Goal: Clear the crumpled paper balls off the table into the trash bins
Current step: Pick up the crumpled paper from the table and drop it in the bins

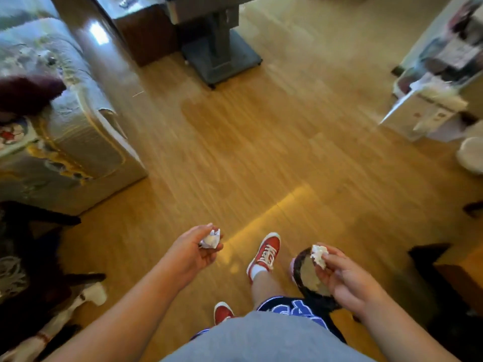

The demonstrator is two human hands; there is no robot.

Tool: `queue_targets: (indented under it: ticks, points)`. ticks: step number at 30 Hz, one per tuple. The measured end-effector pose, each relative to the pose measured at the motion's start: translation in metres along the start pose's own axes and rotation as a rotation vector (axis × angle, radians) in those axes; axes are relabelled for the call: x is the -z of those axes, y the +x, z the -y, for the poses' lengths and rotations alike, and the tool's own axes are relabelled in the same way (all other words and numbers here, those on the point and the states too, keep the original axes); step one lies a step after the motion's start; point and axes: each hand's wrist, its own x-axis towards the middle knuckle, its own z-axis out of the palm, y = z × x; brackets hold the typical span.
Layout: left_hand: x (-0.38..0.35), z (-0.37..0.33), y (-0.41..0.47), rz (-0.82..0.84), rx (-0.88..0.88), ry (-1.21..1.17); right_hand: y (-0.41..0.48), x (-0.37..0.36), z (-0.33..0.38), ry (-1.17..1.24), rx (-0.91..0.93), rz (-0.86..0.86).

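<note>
Two paper balls, both small, white & all scrunched up. One paper ball is in the left hand, w/ a bit of grey shadow in its folds. The other paper ball is in the right hand; it looks fluffy & lumpy.

Both arms reach out in front of the body, low, over the wood floor. Left hand is palm up, fingers curled round its ball, thumb on top, so it grips it. Right hand is turned on its side; fingertips & thumb pinch its ball at the top.

Right under the right hand is a round dark bin on the floor, brown inside. The right ball is just over its rim. Red shoes stand between the hands. The pic is blurry.
</note>
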Motion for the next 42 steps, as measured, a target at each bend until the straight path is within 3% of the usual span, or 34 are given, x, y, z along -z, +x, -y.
queue_targets:
  ticks: [8,18,26,34,42]
  points:
    - [-0.128,-0.102,0.103,0.106,0.058,0.145,0.067,0.001,0.109,0.199,0.058,-0.105]
    - [-0.206,-0.191,0.188,0.079,0.118,0.202,0.142,-0.064,0.264,0.241,0.152,0.001]
    - [-0.300,-0.283,0.303,0.169,0.152,0.334,0.210,-0.095,0.379,0.357,0.215,-0.084]
    - [-0.468,-0.354,0.381,0.401,0.184,0.612,0.213,-0.043,0.451,0.639,0.327,-0.349]
    - [-0.666,-0.304,0.380,0.667,0.237,0.876,0.187,0.054,0.456,0.978,0.362,-0.515]
